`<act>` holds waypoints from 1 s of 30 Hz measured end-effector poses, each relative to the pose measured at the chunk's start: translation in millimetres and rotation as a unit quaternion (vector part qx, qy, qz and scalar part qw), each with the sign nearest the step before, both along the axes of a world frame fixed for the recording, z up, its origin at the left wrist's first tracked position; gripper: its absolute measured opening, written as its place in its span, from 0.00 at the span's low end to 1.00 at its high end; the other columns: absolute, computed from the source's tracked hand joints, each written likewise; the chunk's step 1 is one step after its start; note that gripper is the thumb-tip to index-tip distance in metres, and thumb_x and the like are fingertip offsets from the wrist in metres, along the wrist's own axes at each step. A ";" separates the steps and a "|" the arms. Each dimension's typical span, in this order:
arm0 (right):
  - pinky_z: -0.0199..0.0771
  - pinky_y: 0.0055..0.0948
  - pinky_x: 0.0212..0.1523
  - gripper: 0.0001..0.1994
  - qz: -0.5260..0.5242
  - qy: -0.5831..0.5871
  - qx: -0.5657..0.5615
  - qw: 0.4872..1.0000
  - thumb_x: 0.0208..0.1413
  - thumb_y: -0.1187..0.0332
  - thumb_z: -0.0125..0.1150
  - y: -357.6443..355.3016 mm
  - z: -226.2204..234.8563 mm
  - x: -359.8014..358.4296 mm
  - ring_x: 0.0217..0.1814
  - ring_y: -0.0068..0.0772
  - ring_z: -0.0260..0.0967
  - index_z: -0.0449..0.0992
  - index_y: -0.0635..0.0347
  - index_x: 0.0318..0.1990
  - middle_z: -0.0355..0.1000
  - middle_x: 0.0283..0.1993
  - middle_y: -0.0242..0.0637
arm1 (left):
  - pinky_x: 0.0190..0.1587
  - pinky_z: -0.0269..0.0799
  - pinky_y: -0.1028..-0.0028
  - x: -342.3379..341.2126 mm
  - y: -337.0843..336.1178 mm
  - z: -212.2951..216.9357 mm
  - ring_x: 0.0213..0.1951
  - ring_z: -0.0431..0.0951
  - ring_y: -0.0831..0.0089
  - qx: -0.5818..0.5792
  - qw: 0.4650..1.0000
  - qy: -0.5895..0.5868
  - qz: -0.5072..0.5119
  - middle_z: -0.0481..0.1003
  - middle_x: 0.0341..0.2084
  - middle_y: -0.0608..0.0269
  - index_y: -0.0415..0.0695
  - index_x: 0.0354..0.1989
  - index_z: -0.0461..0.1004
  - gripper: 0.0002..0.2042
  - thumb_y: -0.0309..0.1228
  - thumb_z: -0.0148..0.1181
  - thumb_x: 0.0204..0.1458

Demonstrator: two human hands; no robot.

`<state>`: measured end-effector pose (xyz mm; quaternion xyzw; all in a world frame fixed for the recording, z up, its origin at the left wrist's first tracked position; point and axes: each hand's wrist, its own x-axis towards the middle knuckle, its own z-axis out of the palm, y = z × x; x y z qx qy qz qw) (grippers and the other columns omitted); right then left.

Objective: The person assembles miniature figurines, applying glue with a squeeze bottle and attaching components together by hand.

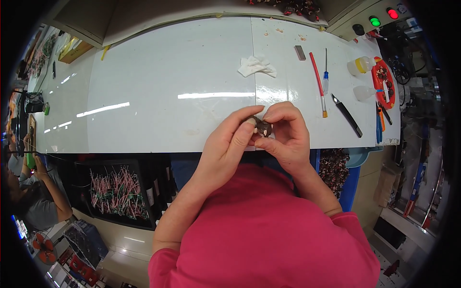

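Observation:
Close to the table's front edge, both hands meet around a small dark brown part [263, 128] with pale bits on it; its exact kind does not show. My left hand [226, 146] grips its left side between thumb and fingers. With thumb and forefinger, my right hand [291, 137] pinches the right side of the same part. The fingers hide much of it. Beyond the hands lies a crumpled white tissue [257, 67]. To the right are a red-handled brush [318, 77], a blue-handled screwdriver [326, 82] and a black-handled craft knife [347, 116].
Two plastic bottles [359, 66] stand by a red tray [377, 67] of dark parts at the right edge. A grey block [300, 53] lies farther back. Below the table are a bin of dark pieces [333, 168] and a tray of wires [120, 192]. Another person [43, 201] works at far left.

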<state>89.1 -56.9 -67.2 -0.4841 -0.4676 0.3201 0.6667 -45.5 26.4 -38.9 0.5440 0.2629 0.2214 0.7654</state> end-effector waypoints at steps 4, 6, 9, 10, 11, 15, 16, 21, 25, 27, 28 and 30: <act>0.63 0.22 0.40 0.21 0.004 0.010 -0.004 1.000 0.40 0.77 0.70 0.2 -0.5 1.1 0.40 0.22 0.60 0.66 0.60 0.42 0.60 0.41 0.32 | 0.39 0.70 0.80 0.1 -1.8 0.7 0.35 0.72 0.81 0.019 1.000 0.017 -0.013 0.72 0.35 0.64 0.38 0.49 0.66 0.12 0.31 0.42 0.62; 0.63 0.22 0.40 0.21 0.006 0.012 -0.004 1.000 0.40 0.78 0.70 0.4 0.1 -0.4 0.40 0.23 0.61 0.66 0.60 0.41 0.60 0.41 0.32 | 0.39 0.71 0.80 -0.2 -3.0 -0.3 0.35 0.72 0.82 0.007 1.000 0.011 -0.006 0.72 0.34 0.64 0.38 0.48 0.67 0.12 0.30 0.42 0.62; 0.63 0.22 0.40 0.20 0.004 0.009 -0.007 1.000 0.40 0.78 0.70 -0.3 0.8 -1.6 0.39 0.23 0.61 0.66 0.60 0.40 0.60 0.40 0.32 | 0.38 0.70 0.81 0.0 -4.9 -4.6 0.34 0.71 0.82 0.019 1.000 0.007 0.010 0.72 0.33 0.65 0.37 0.47 0.67 0.12 0.30 0.43 0.62; 0.63 0.22 0.40 0.20 0.004 0.009 -0.007 1.000 0.40 0.78 0.70 -0.5 0.8 -1.7 0.39 0.23 0.61 0.66 0.60 0.40 0.60 0.40 0.32 | 0.38 0.70 0.81 0.1 -5.4 -5.3 0.33 0.71 0.83 0.017 1.000 0.006 0.012 0.72 0.32 0.65 0.37 0.47 0.67 0.11 0.30 0.43 0.62; 0.63 0.22 0.40 0.20 0.004 0.010 -0.005 1.000 0.40 0.78 0.70 -0.4 0.5 -1.8 0.39 0.23 0.61 0.66 0.59 0.39 0.60 0.40 0.32 | 0.37 0.70 0.82 0.2 -5.5 -5.6 0.33 0.71 0.83 0.015 1.000 0.004 0.015 0.71 0.32 0.65 0.38 0.47 0.67 0.11 0.30 0.43 0.62; 0.64 0.22 0.40 0.20 0.005 -0.003 0.005 1.000 0.39 0.79 0.71 0.1 1.2 -1.7 0.39 0.23 0.62 0.66 0.59 0.39 0.60 0.40 0.32 | 0.37 0.69 0.82 0.1 -5.3 -6.1 0.33 0.70 0.83 0.005 1.000 -0.002 0.016 0.71 0.32 0.66 0.38 0.47 0.67 0.11 0.30 0.43 0.62; 0.64 0.22 0.40 0.20 0.005 -0.003 0.005 1.000 0.39 0.79 0.71 0.0 0.9 -1.6 0.39 0.23 0.62 0.66 0.59 0.39 0.60 0.40 0.32 | 0.38 0.69 0.82 0.0 -4.8 -6.0 0.33 0.70 0.83 0.002 1.000 -0.004 0.013 0.71 0.32 0.66 0.38 0.47 0.67 0.11 0.30 0.43 0.62; 0.66 0.23 0.42 0.21 0.008 -0.016 0.002 1.000 0.40 0.80 0.70 -1.4 2.2 -0.9 0.41 0.24 0.63 0.66 0.60 0.42 0.61 0.43 0.34 | 0.38 0.69 0.82 0.0 -3.2 -6.0 0.33 0.70 0.83 0.001 1.000 -0.012 0.011 0.71 0.32 0.66 0.37 0.47 0.67 0.11 0.30 0.44 0.62; 0.66 0.23 0.45 0.21 0.010 -0.009 -0.004 1.000 0.40 0.80 0.69 -2.1 0.1 -0.3 0.45 0.25 0.64 0.67 0.60 0.43 0.62 0.45 0.35 | 0.39 0.69 0.82 -0.2 -1.5 -4.7 0.35 0.70 0.83 -0.023 1.000 -0.015 0.005 0.70 0.34 0.66 0.37 0.49 0.67 0.14 0.32 0.41 0.63; 0.66 0.24 0.47 0.20 0.018 0.026 0.002 1.000 0.41 0.81 0.68 -3.1 -3.0 0.6 0.47 0.27 0.63 0.66 0.60 0.42 0.62 0.46 0.36 | 0.40 0.68 0.82 -0.6 -0.5 -2.9 0.35 0.70 0.83 -0.035 0.999 -0.010 -0.005 0.70 0.35 0.66 0.38 0.50 0.66 0.15 0.33 0.39 0.63; 0.66 0.24 0.47 0.20 0.016 0.026 0.002 1.000 0.41 0.81 0.68 -3.2 -3.9 0.7 0.47 0.27 0.63 0.66 0.60 0.42 0.62 0.46 0.36 | 0.40 0.68 0.82 -0.9 -0.7 -2.3 0.35 0.70 0.83 -0.047 0.999 -0.017 -0.009 0.70 0.36 0.66 0.38 0.51 0.66 0.15 0.34 0.38 0.63; 0.66 0.25 0.48 0.21 0.013 0.030 0.022 0.999 0.41 0.81 0.68 -3.0 -5.5 0.4 0.48 0.27 0.63 0.65 0.60 0.42 0.62 0.45 0.37 | 0.41 0.68 0.82 -1.6 -1.1 -1.7 0.36 0.70 0.83 -0.059 0.998 -0.023 -0.015 0.70 0.36 0.66 0.39 0.53 0.65 0.16 0.34 0.37 0.64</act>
